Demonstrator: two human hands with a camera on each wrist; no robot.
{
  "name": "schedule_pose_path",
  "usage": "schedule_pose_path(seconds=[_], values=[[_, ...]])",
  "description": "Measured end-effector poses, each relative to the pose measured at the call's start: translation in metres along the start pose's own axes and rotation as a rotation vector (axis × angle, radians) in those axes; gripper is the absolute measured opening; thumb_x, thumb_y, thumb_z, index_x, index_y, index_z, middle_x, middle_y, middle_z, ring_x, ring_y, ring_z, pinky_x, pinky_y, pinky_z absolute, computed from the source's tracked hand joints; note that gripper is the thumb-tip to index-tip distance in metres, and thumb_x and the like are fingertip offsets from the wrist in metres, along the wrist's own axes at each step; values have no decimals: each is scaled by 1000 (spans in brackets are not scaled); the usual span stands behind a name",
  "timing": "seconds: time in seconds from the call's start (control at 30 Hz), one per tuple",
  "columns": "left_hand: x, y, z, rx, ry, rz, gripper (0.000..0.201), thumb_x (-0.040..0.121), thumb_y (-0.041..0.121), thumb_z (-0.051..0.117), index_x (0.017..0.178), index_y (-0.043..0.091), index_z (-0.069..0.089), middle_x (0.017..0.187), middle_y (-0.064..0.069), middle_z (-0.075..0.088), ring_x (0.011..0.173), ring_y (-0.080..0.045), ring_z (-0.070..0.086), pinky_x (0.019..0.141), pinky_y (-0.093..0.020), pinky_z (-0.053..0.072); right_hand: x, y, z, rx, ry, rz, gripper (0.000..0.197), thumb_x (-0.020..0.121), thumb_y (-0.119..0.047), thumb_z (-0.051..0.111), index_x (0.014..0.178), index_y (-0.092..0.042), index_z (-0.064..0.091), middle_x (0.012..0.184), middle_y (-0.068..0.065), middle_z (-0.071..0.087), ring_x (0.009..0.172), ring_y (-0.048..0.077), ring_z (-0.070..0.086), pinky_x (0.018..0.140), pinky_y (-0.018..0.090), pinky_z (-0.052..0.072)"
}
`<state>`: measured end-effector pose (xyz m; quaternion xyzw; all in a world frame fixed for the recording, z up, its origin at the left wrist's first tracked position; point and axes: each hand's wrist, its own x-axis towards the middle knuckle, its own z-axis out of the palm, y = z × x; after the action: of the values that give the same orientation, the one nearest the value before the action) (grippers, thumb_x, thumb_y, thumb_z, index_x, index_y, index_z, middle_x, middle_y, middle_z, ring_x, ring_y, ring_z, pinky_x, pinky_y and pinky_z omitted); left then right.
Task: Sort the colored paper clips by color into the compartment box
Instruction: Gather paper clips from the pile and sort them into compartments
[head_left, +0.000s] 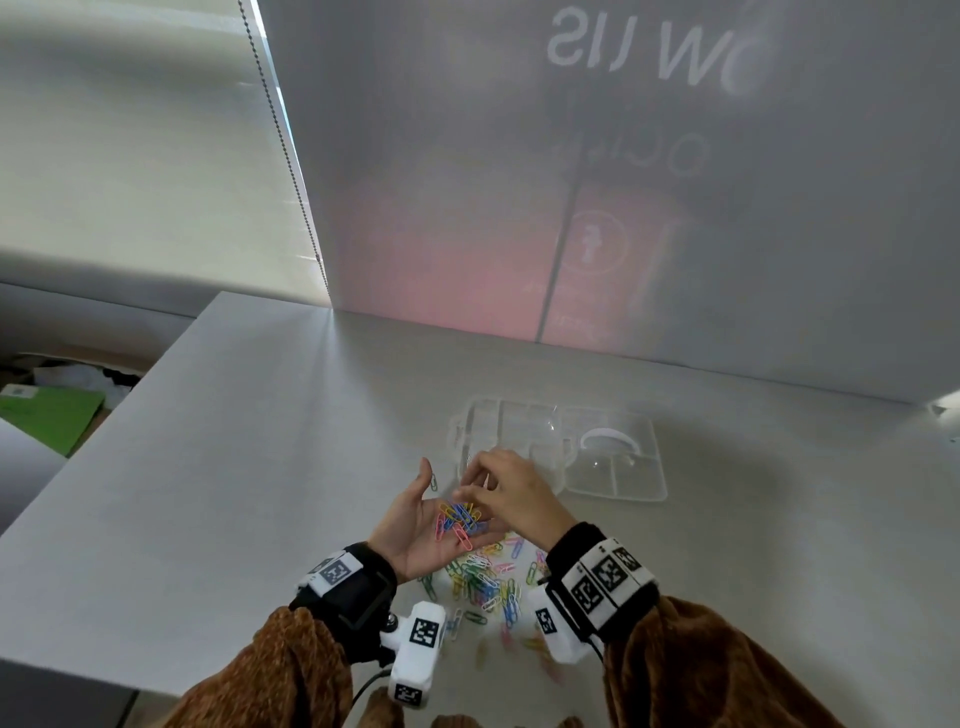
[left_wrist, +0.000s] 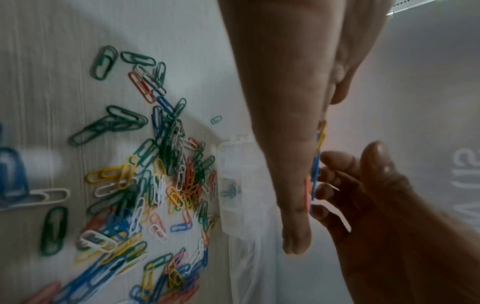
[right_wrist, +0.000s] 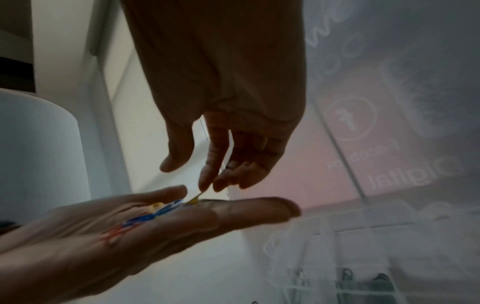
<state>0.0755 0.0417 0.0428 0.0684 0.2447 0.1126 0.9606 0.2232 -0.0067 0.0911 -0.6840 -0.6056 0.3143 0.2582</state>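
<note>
My left hand (head_left: 415, 514) is held palm up above the table, fingers straight. A small heap of clips (head_left: 460, 522) in blue, yellow, pink and orange lies on the palm. My right hand (head_left: 498, 488) hovers just over it, fingers bent down. In the right wrist view its forefinger (right_wrist: 207, 181) touches a yellow clip (right_wrist: 194, 200), with the thumb held apart. The clear compartment box (head_left: 613, 483) lies open just behind the hands, and dark green clips (right_wrist: 348, 275) show in its compartments. A large mixed pile of clips (head_left: 488, 577) is spread on the table below my wrists.
A frosted partition (head_left: 571, 208) rises right behind the box. The white table (head_left: 208, 493) ends at its left edge, with a green folder (head_left: 52, 415) on the floor beyond. One green clip (head_left: 432, 483) lies apart beside my left hand.
</note>
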Motion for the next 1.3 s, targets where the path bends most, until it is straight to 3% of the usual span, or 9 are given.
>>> schedule_pose_path(seconds=[0.13, 0.27, 0.43, 0.6, 0.77, 0.9, 1.07, 1.2, 1.3], values=[[0, 1, 4, 28, 1, 34, 90, 86, 67, 34, 143, -2, 26, 139, -25, 41, 128, -38, 42, 114, -50, 22, -4, -6, 3, -56, 51, -23, 22, 80, -38, 66, 81, -20, 54, 86, -5, 52, 85, 9, 44, 73, 24, 38], [-1, 3, 6, 36, -51, 54, 81, 86, 67, 36, 131, 0, 42, 120, -22, 57, 118, -35, 51, 115, -46, 21, -9, -7, 11, -125, 26, -18, 16, 79, -30, 67, 82, -22, 54, 85, -10, 44, 88, 10, 44, 76, 23, 39], [-2, 0, 4, 125, -81, 58, 74, 92, 56, 38, 139, -1, 37, 136, -23, 46, 128, -36, 43, 117, -46, 16, -9, 1, 6, 295, 52, 64, 11, 79, -14, 70, 82, -11, 59, 77, -2, 59, 73, 10, 57, 71, 24, 50], [-6, -1, 7, 197, -68, 104, 54, 76, 17, 77, 119, -8, 58, 126, -25, 56, 122, -38, 51, 104, -44, 41, -18, 6, -12, 628, 17, 59, 14, 89, -1, 54, 100, -9, 52, 78, 7, 67, 73, 19, 65, 70, 26, 54], [-6, 0, 14, 237, -25, 125, 62, 65, -3, 79, 121, -12, 54, 131, -30, 50, 115, -37, 56, 94, -41, 50, -27, 14, -14, 396, -53, 27, 15, 88, -6, 52, 98, -17, 55, 85, 9, 60, 77, 19, 58, 74, 33, 51], [-2, -1, 12, 133, -29, 79, 52, 53, -9, 81, 101, -14, 62, 101, -32, 63, 86, -36, 68, 69, -38, 59, -34, 14, -3, 74, -59, -170, 19, 80, -22, 69, 93, -13, 59, 88, 2, 59, 80, 18, 56, 74, 26, 46], [-1, -2, 9, 64, -11, 67, 36, 54, -7, 81, 86, -13, 65, 84, -25, 64, 78, -33, 67, 70, -38, 58, -32, 18, 4, -178, -8, -309, 19, 83, -26, 63, 93, -11, 59, 87, -8, 43, 81, 7, 41, 69, 10, 31], [-1, -6, 9, -21, -2, 67, 43, 56, -13, 79, 94, -12, 60, 85, -26, 64, 72, -34, 66, 68, -45, 57, -30, 15, 3, -217, -42, -307, 13, 87, -17, 59, 92, -5, 58, 91, 3, 50, 84, 8, 40, 73, 14, 29], [-1, -7, 12, -10, -2, 75, 52, 58, -12, 79, 106, -11, 60, 101, -30, 63, 88, -39, 66, 81, -53, 54, -30, 12, -4, 6, -61, -232, 4, 89, -9, 56, 88, -5, 56, 94, 6, 59, 85, 13, 53, 76, 20, 41]])
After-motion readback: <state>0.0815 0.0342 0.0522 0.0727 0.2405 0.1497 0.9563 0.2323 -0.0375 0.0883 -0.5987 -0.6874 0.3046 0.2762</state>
